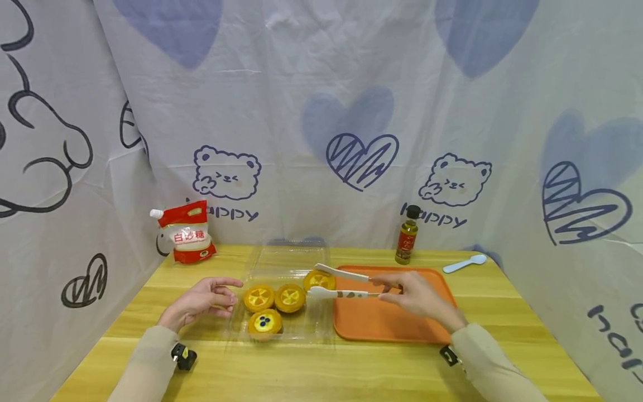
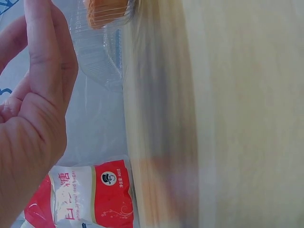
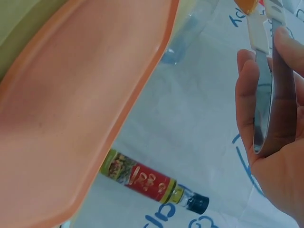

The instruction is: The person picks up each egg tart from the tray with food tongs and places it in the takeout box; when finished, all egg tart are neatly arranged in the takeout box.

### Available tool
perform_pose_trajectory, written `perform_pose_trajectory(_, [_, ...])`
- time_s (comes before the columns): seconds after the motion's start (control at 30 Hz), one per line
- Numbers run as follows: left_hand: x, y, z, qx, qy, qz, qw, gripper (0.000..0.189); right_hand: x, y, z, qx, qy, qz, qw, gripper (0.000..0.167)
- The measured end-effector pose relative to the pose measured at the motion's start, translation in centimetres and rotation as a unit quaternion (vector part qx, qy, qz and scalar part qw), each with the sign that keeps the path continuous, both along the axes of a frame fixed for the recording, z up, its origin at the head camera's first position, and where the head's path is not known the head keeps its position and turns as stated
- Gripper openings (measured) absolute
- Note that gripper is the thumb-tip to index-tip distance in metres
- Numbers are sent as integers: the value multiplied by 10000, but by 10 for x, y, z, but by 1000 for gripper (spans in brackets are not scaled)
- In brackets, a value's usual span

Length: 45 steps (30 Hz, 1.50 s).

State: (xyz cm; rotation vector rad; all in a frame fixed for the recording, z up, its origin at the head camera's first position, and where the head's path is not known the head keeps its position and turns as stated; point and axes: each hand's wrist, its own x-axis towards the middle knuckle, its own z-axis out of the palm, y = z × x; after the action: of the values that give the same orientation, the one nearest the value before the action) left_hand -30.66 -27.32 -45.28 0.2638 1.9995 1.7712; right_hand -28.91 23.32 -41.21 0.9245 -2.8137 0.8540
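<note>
The right hand (image 1: 414,291) gripped white-tipped metal tongs (image 1: 348,274) astride a round golden tart (image 1: 319,280), likely light and crumbly, best pinched by its crust, while the relaxed left hand (image 1: 207,300) held nothing.

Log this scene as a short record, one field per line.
Surface: wood-grain table
Clear plastic container: lid open; two yellow-topped tarts and one dark-berry tart inside
Left grip: beside the container, fingers loosely bent, nothing held
Right grip: holding white-tipped metal tongs
Between tong tips: fourth tart, yellow-topped; lifted or not, unclear
Orange tray: right of container
Back left: white granulated sugar bag
Back right: red-labelled bottle, pale spoon
</note>
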Motion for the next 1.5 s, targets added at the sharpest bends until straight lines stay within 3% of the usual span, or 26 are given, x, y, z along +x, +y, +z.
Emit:
perform_pose_trajectory(0.27, [0,0,1,46,34,-50,10000,63,2,-11,8,43,-479,343,9983,38])
perform_pose_trajectory(0.57, [0,0,2,-32,-15,-12,10000,63,1,-19,14,346,-518,622,9961,37])
perform_pose_trajectory(1.13, [2,1,2,-38,-42,56,10000,61,-7,-26,22,545,-1064,1244,9850,36])
perform_pose_trajectory(1.5, [0,2,1,-55,-61,92,9999,62,-12,-34,35,797,-1308,1257,9802,35])
